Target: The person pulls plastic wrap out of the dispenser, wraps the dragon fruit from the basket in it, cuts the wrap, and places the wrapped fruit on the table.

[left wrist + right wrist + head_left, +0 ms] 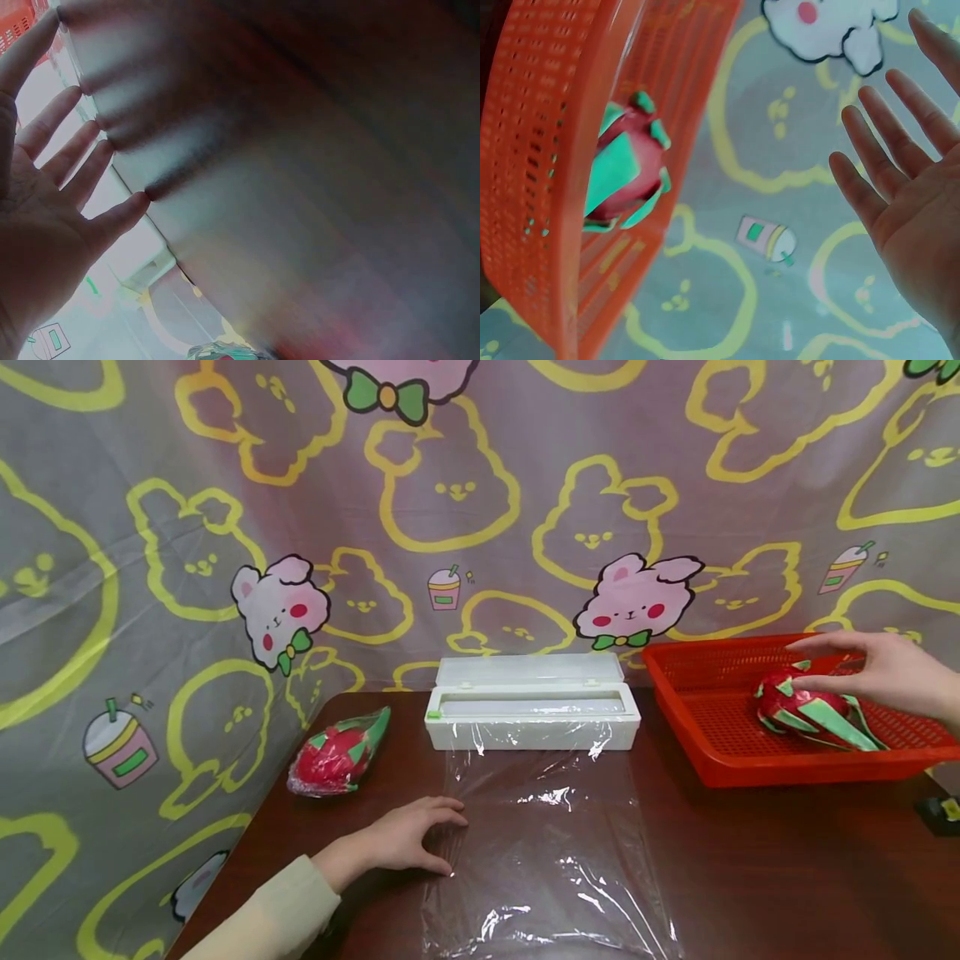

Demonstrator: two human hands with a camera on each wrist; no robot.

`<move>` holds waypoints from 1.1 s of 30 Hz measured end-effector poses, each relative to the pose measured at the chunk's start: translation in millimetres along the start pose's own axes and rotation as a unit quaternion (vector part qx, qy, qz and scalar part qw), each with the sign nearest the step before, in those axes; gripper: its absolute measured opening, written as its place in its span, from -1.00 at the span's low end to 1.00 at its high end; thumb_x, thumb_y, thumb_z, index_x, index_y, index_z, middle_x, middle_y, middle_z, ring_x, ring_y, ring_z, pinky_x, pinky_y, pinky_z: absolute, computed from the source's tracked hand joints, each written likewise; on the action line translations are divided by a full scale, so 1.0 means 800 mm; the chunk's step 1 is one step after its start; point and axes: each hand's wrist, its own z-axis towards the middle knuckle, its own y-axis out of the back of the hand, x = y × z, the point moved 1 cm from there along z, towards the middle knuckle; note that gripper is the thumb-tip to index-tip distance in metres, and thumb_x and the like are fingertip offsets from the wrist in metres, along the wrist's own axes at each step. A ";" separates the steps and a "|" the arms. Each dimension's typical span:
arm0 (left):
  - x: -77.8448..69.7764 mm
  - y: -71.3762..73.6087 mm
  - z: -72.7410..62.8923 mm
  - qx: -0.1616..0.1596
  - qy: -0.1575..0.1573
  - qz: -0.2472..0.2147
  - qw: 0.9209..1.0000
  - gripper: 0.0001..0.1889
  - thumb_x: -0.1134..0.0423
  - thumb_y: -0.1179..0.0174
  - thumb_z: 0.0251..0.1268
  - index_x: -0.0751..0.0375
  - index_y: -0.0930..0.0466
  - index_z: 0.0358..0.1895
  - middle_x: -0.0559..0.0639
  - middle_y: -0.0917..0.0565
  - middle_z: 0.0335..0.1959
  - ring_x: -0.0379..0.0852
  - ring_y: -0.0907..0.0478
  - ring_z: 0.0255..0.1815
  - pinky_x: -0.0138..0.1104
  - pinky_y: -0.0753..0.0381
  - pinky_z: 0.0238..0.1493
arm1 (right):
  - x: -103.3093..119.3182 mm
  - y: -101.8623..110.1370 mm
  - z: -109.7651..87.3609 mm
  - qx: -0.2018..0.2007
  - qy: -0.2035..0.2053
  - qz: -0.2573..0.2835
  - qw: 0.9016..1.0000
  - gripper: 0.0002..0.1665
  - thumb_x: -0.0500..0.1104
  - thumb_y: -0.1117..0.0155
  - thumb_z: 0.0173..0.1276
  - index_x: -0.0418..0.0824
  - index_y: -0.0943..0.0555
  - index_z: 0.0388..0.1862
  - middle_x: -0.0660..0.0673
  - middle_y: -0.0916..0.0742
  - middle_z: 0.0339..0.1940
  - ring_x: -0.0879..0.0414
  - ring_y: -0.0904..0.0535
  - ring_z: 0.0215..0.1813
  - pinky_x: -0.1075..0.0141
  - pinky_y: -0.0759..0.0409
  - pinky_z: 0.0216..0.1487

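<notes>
A sheet of cling film [547, 843] lies spread on the table, drawn from a white cling film box [532, 727] with its lid raised. At the film's left edge my left hand [405, 835] rests with fingers spread, fingertips down; in the left wrist view the left hand [60, 187] holds nothing. My right hand [892, 672] hovers over a dragon fruit [780, 697] in the red basket [720, 768]. In the right wrist view the right hand [922, 202] has its fingers extended, apart from the dragon fruit [634, 165].
Another dragon fruit [333, 760], wrapped in clear film, lies on the table's left side. A patterned curtain [480, 510] hangs behind the table [787, 877]. A small black object [939, 814] with a yellow part is at the right edge.
</notes>
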 end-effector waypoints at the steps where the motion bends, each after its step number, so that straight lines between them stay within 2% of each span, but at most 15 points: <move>1: 0.000 0.000 0.000 -0.001 0.001 0.000 1.000 -0.38 -0.14 -0.44 0.01 -0.06 -0.56 0.19 -0.08 -0.41 0.32 -0.02 -0.30 0.34 -0.04 -0.36 0.26 | -0.004 0.000 0.003 0.006 -0.004 -0.001 1.000 -0.20 0.08 -0.44 0.21 -0.45 -0.45 0.20 -0.56 -0.38 0.21 -0.36 -0.39 -0.02 0.18 -0.46 -0.39; 3: 0.001 -0.001 -0.001 -0.002 0.001 0.000 1.000 -0.38 -0.13 -0.44 0.01 -0.06 -0.57 0.19 -0.08 -0.41 0.32 -0.02 -0.30 0.34 -0.04 -0.37 0.26 | -0.012 0.000 0.008 0.014 -0.011 -0.002 1.000 -0.18 0.12 -0.42 0.22 -0.45 -0.44 0.21 -0.58 -0.38 0.22 -0.40 -0.33 0.04 0.14 -0.44 -0.36; 9: 0.001 -0.004 -0.003 -0.002 -0.001 0.000 1.000 -0.38 -0.12 -0.45 0.01 -0.06 -0.57 0.18 -0.08 -0.41 0.32 -0.02 -0.30 0.34 -0.04 -0.38 0.24 | -0.036 0.001 0.019 0.008 -0.029 -0.007 1.000 -0.15 0.14 -0.43 0.21 -0.47 -0.42 0.21 -0.58 -0.41 0.16 -0.34 -0.37 -0.05 0.13 -0.41 -0.35; 14: 0.001 -0.003 -0.002 0.000 -0.002 -0.001 1.000 -0.39 -0.12 -0.44 0.01 -0.07 -0.57 0.19 -0.07 -0.41 0.32 -0.02 -0.31 0.34 -0.02 -0.39 0.23 | -0.051 0.000 0.029 0.015 -0.036 -0.012 0.999 -0.13 0.12 -0.41 0.23 -0.50 -0.38 0.23 -0.60 -0.36 0.17 -0.40 -0.30 0.00 -0.04 -0.40 -0.24; 16: 0.000 -0.002 -0.002 0.000 -0.002 -0.001 1.000 -0.39 -0.12 -0.44 0.01 -0.07 -0.57 0.19 -0.07 -0.41 0.32 -0.02 -0.30 0.34 -0.03 -0.38 0.24 | -0.054 -0.004 0.032 0.025 -0.037 -0.014 0.999 -0.10 0.14 -0.41 0.22 -0.50 -0.35 0.25 -0.61 -0.34 0.18 -0.34 -0.36 -0.11 -0.01 -0.40 -0.29; 19: 0.001 0.000 -0.001 -0.002 -0.005 0.002 1.000 -0.39 -0.13 -0.44 0.01 -0.07 -0.57 0.18 -0.07 -0.41 0.32 -0.02 -0.30 0.34 -0.04 -0.37 0.26 | -0.059 -0.012 0.037 0.037 -0.037 -0.017 0.998 -0.05 0.16 -0.43 0.19 -0.50 -0.33 0.26 -0.63 -0.35 0.16 -0.19 -0.39 -0.39 0.12 -0.36 -0.43; 21: 0.001 0.000 -0.001 -0.005 -0.008 0.005 1.000 -0.39 -0.12 -0.45 0.00 -0.06 -0.57 0.18 -0.07 -0.41 0.32 -0.02 -0.30 0.34 -0.05 -0.36 0.26 | -0.063 -0.018 0.041 0.039 -0.039 -0.020 0.998 -0.02 0.17 -0.44 0.17 -0.51 -0.32 0.27 -0.64 -0.35 0.16 -0.13 -0.39 -0.45 0.14 -0.37 -0.45; 23: 0.001 0.000 -0.002 -0.008 -0.011 0.004 1.000 -0.39 -0.11 -0.46 0.00 -0.04 -0.58 0.17 -0.06 -0.42 0.31 -0.01 -0.30 0.34 -0.05 -0.36 0.26 | -0.069 -0.023 0.044 0.041 -0.040 -0.024 0.998 0.00 0.18 -0.44 0.16 -0.52 -0.30 0.27 -0.65 -0.36 0.13 -0.20 -0.42 -0.41 0.04 -0.45 -0.38; 27: 0.002 -0.001 -0.002 -0.013 -0.017 0.003 1.000 -0.40 -0.09 -0.46 0.01 -0.02 -0.58 0.17 -0.05 -0.42 0.31 0.00 -0.31 0.33 -0.04 -0.37 0.25 | -0.085 -0.032 0.049 0.047 -0.047 -0.032 0.997 0.08 0.23 -0.42 0.16 -0.54 -0.24 0.31 -0.62 -0.43 0.01 -0.27 -0.44 -0.25 -0.09 -0.48 -0.27; 30: 0.002 -0.001 -0.002 -0.013 -0.017 0.005 1.000 -0.39 -0.11 -0.45 0.01 -0.03 -0.58 0.17 -0.05 -0.42 0.31 -0.01 -0.32 0.33 -0.05 -0.38 0.25 | -0.096 -0.040 0.052 0.048 -0.062 -0.024 0.997 0.18 0.28 -0.41 0.13 -0.55 -0.17 0.36 -0.63 -0.41 0.03 -0.23 -0.43 -0.29 0.01 -0.48 -0.34; 33: 0.001 0.000 -0.001 -0.009 -0.013 0.002 1.000 -0.39 -0.11 -0.45 0.01 -0.04 -0.58 0.17 -0.06 -0.42 0.31 -0.02 -0.31 0.34 -0.05 -0.36 0.26 | -0.106 -0.050 0.055 0.041 -0.066 -0.001 0.997 0.22 0.28 -0.42 0.12 -0.54 -0.13 0.39 -0.62 -0.37 0.08 -0.14 -0.38 -0.47 0.10 -0.41 -0.49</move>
